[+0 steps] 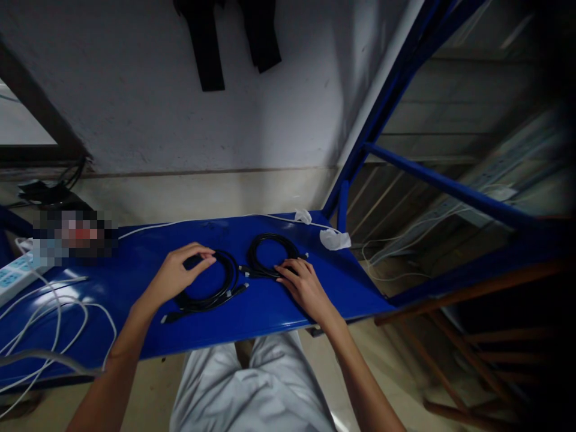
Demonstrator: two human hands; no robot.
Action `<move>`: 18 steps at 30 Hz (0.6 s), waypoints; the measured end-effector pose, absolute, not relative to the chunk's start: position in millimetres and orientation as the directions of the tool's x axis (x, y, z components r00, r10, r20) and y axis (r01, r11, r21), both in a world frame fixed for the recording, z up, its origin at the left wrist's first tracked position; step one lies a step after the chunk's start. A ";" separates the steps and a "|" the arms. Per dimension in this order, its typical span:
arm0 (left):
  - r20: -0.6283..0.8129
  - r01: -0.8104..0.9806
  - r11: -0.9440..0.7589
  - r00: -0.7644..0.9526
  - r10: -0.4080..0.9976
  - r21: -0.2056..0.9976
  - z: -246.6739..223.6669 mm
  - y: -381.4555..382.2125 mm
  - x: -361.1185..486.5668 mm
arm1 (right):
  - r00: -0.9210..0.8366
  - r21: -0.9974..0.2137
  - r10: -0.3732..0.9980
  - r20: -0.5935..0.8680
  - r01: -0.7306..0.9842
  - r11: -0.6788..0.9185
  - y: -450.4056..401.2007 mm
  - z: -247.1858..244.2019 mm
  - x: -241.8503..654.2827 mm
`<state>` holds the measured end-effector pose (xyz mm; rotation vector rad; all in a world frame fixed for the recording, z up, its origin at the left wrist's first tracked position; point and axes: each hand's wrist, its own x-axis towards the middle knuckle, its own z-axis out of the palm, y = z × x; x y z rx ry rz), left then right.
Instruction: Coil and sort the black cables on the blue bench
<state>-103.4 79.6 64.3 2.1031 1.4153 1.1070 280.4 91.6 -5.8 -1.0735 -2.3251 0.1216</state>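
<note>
Two coiled black cables lie side by side on the blue table [279, 312]. My left hand [182, 270] is over the far left part of the left coiled cable [231, 273]. Its fingers are curved, with a small gap between the thumb and fingertips, and I see nothing held between them. Connector ends of this coil point out at the lower left and to the right. On the near right side of the right coiled cable [258, 243], my right hand [306, 288] has its thumb and fingers around the cable bundle. The palm side of that hand is hidden.
A white power strip [20, 276] and loose white cables [85, 321] occupy the left end. Crumpled white pieces [335, 239] lie at the far right corner, near a thin white cord [148, 228]. Blue frame bars [443, 180] rise on the right, above a wooden chair [454, 360].
</note>
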 end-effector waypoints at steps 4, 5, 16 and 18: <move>0.399 0.590 -0.365 0.078 0.914 0.720 59.6 140.7 -110.7 | -0.568 -0.313 0.701 0.431 0.635 0.706 92.0 5.3 280.8; 0.400 0.581 -0.363 0.069 0.914 0.728 54.7 151.6 -111.4 | -0.580 -0.318 0.697 0.421 0.626 0.713 92.0 8.1 280.8; 0.554 0.801 -0.439 0.167 0.816 0.406 15.7 153.3 -120.1 | -0.625 -0.210 0.717 0.310 0.690 0.693 100.3 13.1 263.7; 0.562 0.832 -0.443 0.202 0.802 0.334 15.6 152.5 -122.2 | -0.630 -0.156 0.713 0.307 0.706 0.691 104.2 13.7 261.0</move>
